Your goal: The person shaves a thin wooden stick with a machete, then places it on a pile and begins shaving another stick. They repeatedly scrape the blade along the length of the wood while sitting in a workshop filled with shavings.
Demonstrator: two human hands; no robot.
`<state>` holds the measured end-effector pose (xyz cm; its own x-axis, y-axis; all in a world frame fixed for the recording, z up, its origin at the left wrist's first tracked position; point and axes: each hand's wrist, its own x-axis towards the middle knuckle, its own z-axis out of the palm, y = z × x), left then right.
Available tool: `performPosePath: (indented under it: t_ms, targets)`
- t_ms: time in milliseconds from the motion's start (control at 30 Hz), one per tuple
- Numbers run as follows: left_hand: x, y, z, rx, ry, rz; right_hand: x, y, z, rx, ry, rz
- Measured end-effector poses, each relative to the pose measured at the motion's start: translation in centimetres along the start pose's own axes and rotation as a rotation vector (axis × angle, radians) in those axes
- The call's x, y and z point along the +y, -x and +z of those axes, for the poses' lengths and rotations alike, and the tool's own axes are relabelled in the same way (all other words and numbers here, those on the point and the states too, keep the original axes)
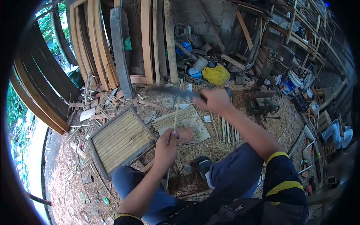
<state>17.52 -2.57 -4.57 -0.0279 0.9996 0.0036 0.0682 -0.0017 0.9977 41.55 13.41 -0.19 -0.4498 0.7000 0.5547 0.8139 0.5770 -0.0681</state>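
My left hand (167, 145) is closed around the lower end of a thin bamboo strip (176, 114), which stands up and away from me. My right hand (216, 101) grips a long knife (170, 91), its dark blade pointing left and blurred by motion. In this view the blade crosses the strip near its upper part. Below lies a bundle of thin strips (170, 119) on a pale board (200, 125), beside a reddish flat piece (186, 135). To the left of my left hand, a dark-framed bamboo panel (120, 138) leans at an angle.
Tall planks (147, 41) lean against the back wall. A yellow cloth (216, 75) lies among clutter behind the knife. On the right stands a dark green metal machine (262, 107); a person in light clothing (333, 134) sits farther right. Shavings and scraps cover the floor (90, 195).
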Motion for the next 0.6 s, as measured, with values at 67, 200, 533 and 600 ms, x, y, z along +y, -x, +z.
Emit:
performPosePath:
  t_ms: [67,200,533,600]
  targets:
    - [0.3,0.7,0.2,-0.052,0.110,-0.080,1.9,-0.7,1.1,0.023,-0.037,0.299]
    - [1.4,-0.1,-0.3,-0.079,0.301,-0.167,1.7,0.1,0.9,0.144,-0.215,0.309]
    - [4.4,1.0,-0.9,-0.196,0.559,-0.234,-4.1,0.1,-0.5,0.046,-0.200,-0.211]
    - [4.3,1.2,-1.3,-0.219,0.548,-0.260,-2.5,-0.8,-0.3,0.130,-0.170,-0.043]
